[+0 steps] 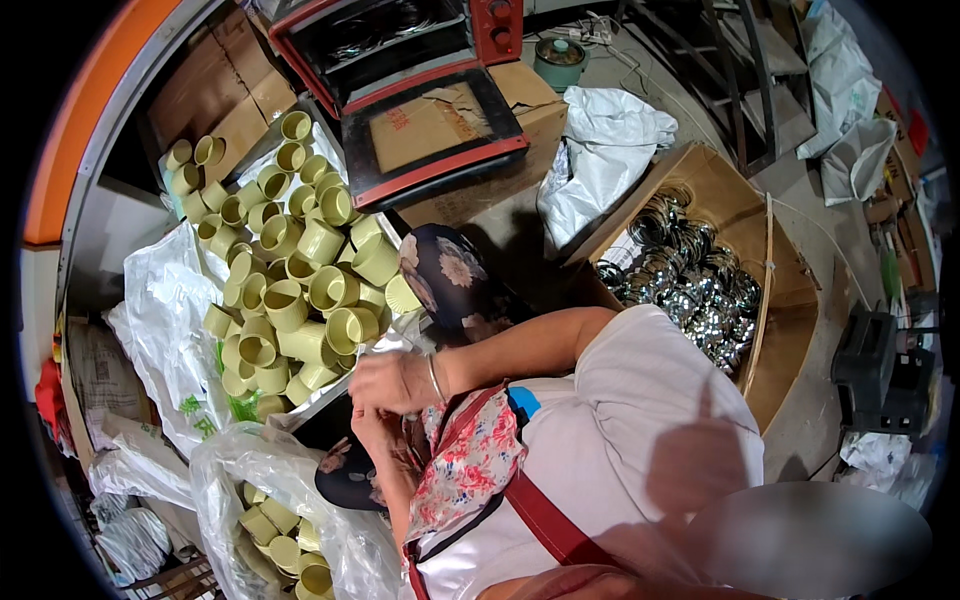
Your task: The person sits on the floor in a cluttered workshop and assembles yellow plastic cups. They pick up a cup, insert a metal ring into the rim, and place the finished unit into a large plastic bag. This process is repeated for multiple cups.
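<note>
Head view: the wearer's own hands never showed, so their state could not be told. A co-worker's upper hand (392, 383), bangle at the wrist, was curled narrow at the edge of the heap of yellow-green tubes (300, 270). The co-worker's lower hand (374, 440) sat just beneath, half hidden, and what either held was too small to make out. More tubes lay in a clear bag (222, 480), cut off below. The box of shiny rings (745, 215) stood well apart.
</note>
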Motion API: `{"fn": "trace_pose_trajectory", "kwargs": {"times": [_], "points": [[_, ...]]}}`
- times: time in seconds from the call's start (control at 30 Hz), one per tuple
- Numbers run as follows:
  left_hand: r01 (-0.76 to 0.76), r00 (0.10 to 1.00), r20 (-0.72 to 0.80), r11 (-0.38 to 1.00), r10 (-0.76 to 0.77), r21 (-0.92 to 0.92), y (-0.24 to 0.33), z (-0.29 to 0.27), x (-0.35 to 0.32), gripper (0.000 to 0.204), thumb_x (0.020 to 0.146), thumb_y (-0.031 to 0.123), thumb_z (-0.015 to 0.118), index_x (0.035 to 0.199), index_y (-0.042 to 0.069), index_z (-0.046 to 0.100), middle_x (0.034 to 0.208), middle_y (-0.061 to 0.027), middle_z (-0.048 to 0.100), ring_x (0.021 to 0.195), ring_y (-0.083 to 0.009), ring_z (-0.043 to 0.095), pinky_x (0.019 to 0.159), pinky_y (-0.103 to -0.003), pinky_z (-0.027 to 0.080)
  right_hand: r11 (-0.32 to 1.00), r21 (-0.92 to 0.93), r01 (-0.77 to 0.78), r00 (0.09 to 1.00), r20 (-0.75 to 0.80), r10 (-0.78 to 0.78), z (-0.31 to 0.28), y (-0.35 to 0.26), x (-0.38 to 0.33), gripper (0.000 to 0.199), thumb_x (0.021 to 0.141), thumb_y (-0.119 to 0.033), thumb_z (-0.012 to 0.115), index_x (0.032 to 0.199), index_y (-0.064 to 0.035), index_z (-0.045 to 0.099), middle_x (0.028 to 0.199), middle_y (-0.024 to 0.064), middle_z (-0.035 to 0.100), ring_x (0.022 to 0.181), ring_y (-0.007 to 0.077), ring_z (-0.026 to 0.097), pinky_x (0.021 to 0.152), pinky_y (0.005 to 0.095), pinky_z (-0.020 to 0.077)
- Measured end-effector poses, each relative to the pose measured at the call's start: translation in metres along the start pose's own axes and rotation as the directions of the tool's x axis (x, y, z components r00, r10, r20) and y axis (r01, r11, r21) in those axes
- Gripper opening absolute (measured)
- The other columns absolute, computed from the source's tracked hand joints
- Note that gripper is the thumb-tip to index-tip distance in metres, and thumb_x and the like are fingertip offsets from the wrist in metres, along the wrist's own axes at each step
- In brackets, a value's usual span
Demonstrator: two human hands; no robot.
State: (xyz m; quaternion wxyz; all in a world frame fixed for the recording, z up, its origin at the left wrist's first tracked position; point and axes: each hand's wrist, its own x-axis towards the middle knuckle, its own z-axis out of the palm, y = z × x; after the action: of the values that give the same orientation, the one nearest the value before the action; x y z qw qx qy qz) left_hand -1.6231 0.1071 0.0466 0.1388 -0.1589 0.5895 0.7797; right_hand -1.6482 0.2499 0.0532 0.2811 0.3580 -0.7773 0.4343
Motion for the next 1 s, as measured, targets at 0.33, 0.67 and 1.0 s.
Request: {"fn": "trace_pose_trajectory", "kwargs": {"times": [0.33,0.67,1.0], "points": [[-0.065,0.991,-0.125,0.975,0.038,-0.213,0.005,-0.018,0.012,0.015,0.088,0.017,0.049,0.091,0.003,0.052,0.083,-0.0099,0.059,0.076,-0.0204,0.060,0.067,-0.031,0.051,0.983,0.038,-0.179,0.966,0.194,0.169,0.001,-0.012,-0.005,0.019,0.072,-0.012,0.053,0.087,0.0000,0.051,0.069,0.0148,0.057,0.064,0.0311,0.060,0.054,0.0404,0.0466],[-0.463,0.870,0.123,0.706,0.477,0.536,0.007,0.009,-0.023,0.016,0.091,0.017,0.050,0.088,0.001,0.048,0.080,0.0012,0.045,0.072,-0.0060,0.038,0.066,-0.019,0.035,0.552,0.173,-0.816,0.562,0.465,0.684,0.015,0.038,0.009,0.021,0.069,-0.007,0.050,0.083,0.0030,0.063,0.080,0.0251,0.061,0.078,0.0344,0.061,0.069,0.0394,0.0476],[-0.273,0.959,0.091,0.960,0.267,0.063,-0.008,0.031,-0.017,0.015,0.091,0.017,0.051,0.092,0.003,0.047,0.082,0.0023,0.047,0.072,-0.0039,0.039,0.066,-0.019,0.034,-0.129,0.757,-0.641,0.490,0.533,0.690,0.027,0.052,-0.002,0.016,0.067,0.000,0.048,0.078,0.0023,0.059,0.076,0.0147,0.060,0.071,0.0212,0.056,0.059,0.0334,0.0439]]}}
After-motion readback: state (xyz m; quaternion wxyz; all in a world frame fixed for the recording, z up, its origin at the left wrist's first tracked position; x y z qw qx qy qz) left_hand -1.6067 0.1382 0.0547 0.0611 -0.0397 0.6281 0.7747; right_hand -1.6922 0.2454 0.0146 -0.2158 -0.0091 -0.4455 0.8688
